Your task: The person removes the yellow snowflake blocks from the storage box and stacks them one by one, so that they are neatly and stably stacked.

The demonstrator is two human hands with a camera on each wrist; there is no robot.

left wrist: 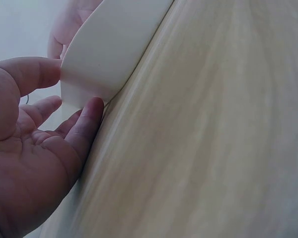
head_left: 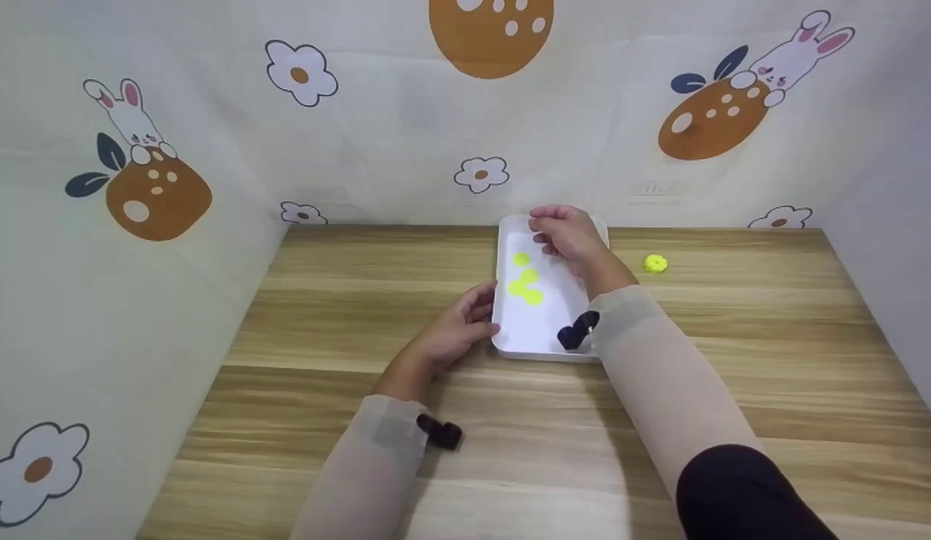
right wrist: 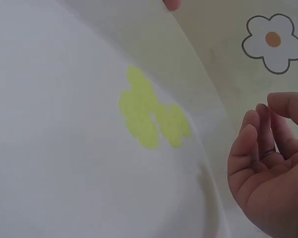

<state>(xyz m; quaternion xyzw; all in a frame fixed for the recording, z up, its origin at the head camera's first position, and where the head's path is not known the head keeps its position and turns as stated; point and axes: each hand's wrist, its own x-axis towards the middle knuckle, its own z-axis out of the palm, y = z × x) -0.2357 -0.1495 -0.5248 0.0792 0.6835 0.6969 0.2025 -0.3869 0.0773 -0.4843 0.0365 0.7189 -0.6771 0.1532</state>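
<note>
A white rectangular tray (head_left: 544, 322) lies on the table with several yellow flower-shaped pieces (head_left: 524, 285) in it. My left hand (head_left: 454, 326) holds the tray's left side. In the left wrist view, the thumb meets the rim of the tray wall (left wrist: 104, 54) and a fingertip touches near its base. Over the tray's far end is my right hand (head_left: 570, 236), its fingers loosely bent. Nothing shows between the thumb and fingers of that hand (right wrist: 270, 168) in the right wrist view, where the yellow pieces (right wrist: 149, 114) appear blurred.
One yellow flower-shaped piece (head_left: 655, 263) lies on the wooden table (head_left: 735, 322) to the right of the tray. A patterned cloth (head_left: 390, 112) hangs behind the table and along its sides. A black camera mount (head_left: 441, 432) is strapped to the left wrist.
</note>
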